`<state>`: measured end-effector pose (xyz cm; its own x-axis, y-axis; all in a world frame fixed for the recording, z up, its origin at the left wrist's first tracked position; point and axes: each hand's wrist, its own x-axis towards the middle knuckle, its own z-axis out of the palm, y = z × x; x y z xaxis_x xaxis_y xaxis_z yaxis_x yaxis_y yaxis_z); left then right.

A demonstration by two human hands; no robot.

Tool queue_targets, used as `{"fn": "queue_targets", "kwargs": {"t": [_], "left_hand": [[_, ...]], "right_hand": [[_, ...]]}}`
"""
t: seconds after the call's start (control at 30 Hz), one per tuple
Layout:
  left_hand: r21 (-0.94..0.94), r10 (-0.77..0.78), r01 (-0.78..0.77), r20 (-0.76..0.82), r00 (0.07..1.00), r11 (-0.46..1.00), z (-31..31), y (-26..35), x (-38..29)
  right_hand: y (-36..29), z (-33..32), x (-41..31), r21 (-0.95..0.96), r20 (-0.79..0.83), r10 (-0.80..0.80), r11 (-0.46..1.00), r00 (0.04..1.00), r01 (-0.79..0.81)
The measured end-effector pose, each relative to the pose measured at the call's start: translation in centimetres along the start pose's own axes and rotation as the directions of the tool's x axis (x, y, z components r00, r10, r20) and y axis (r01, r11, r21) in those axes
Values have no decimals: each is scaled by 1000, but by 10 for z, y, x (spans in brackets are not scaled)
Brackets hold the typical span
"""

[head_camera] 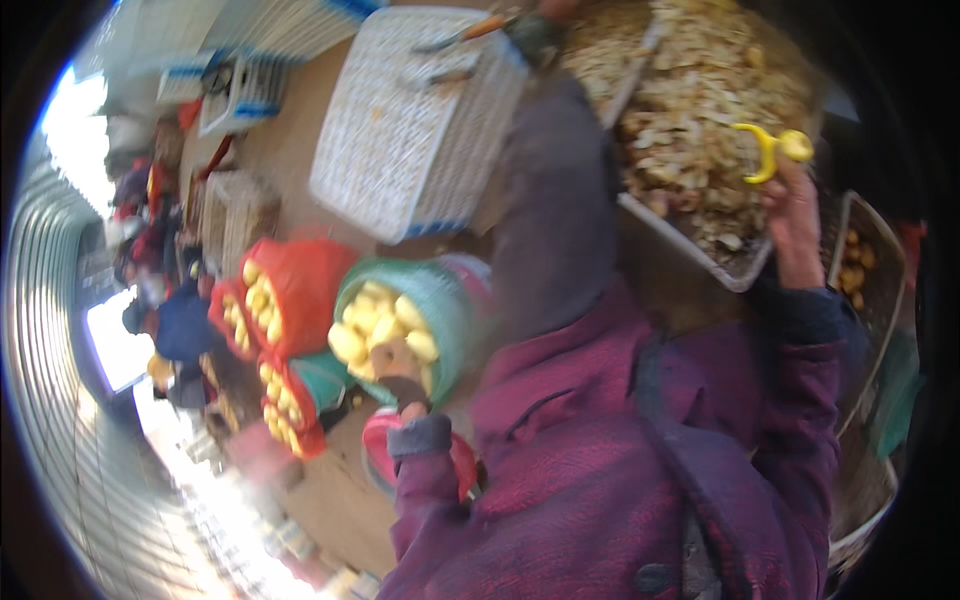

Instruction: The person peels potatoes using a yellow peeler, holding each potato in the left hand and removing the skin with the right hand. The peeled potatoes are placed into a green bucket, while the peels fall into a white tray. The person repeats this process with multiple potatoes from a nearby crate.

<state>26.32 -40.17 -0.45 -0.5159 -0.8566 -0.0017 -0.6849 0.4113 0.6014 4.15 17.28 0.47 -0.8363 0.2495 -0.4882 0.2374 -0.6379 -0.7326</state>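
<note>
My right hand (791, 202) grips a yellow Y-shaped peeler (766, 154) above a crate heaped with pale peelings (705, 97). A round yellow piece (796, 145) shows beside the peeler; whether it belongs to the handle cannot be told. At the mouth of a green mesh sack (454, 322) is my left hand (401, 367), partly covered by a dark glove and blurred. Peeled potatoes (375, 322) fill that sack, right under the fingers. Whether the left hand holds anything is unclear.
Red mesh sacks (311, 289) of peeled potatoes stand beyond the green one. An upturned white plastic crate (390, 135) bears an orange-handled tool (480, 28). Unpeeled potatoes (853, 270) lie in a crate at right. A red bucket (382, 442) sits below my left hand. People (180, 322) work farther off.
</note>
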Motion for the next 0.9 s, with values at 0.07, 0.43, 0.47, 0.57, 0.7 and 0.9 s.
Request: {"fn": "queue_targets", "kwargs": {"t": [0.07,0.43,0.47,0.57,0.7,0.9], "left_hand": [[77,127,-126,0,992,989,12,9,2],[-206,873,-849,120,472,487,108,254,-32],[-275,902,-860,157,402,431,121,277,-45],[-490,935,-811,302,188,321,158,333,-89],[-607,909,-760,414,-53,232,245,365,-184],[-744,684,-643,567,-460,184,325,397,-393]], "right_hand": [[-4,8,-15,57,-20,1,998,1000,0],[-26,38,-45,256,157,-152,961,976,108],[-37,33,-48,320,154,-186,939,970,129],[-75,25,-59,381,118,-293,895,949,229],[-90,17,-61,434,46,-417,827,908,357],[-83,-2,-71,364,2,-334,878,943,310]]}}
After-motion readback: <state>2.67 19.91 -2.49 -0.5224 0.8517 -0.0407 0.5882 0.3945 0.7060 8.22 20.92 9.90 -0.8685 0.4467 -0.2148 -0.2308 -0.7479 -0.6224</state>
